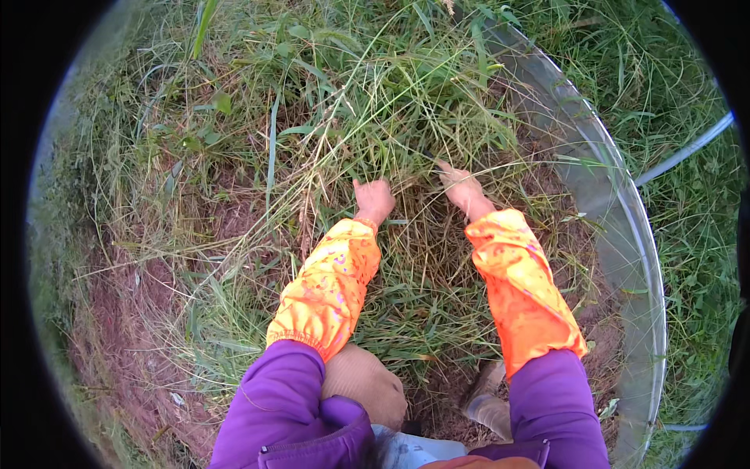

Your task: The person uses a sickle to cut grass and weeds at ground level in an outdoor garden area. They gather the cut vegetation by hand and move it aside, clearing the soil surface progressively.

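My left hand [375, 199] is closed around a bunch of green grass stems [375, 158] in the middle of the view. A little to its right, my right hand [462, 189] reaches into the same clump, its fingers curled. A slim, dark tool part [430, 155] juts from its fingertips into the grass; the blades hide the rest, so its kind is unclear. Long seed-headed stalks [319, 158] lean across to the left of my left hand. Flattened, partly dry grass [428, 234] lies between my forearms, which wear orange sleeve covers.
A low, curved wall of grey sheeting [603, 199] with a pale rim bends along the right. Outside it, a pale pole [685, 149] crosses green grass. Reddish soil [129, 334] strewn with dry stems shows at the lower left. My bent knee [363, 381] is below my left forearm.
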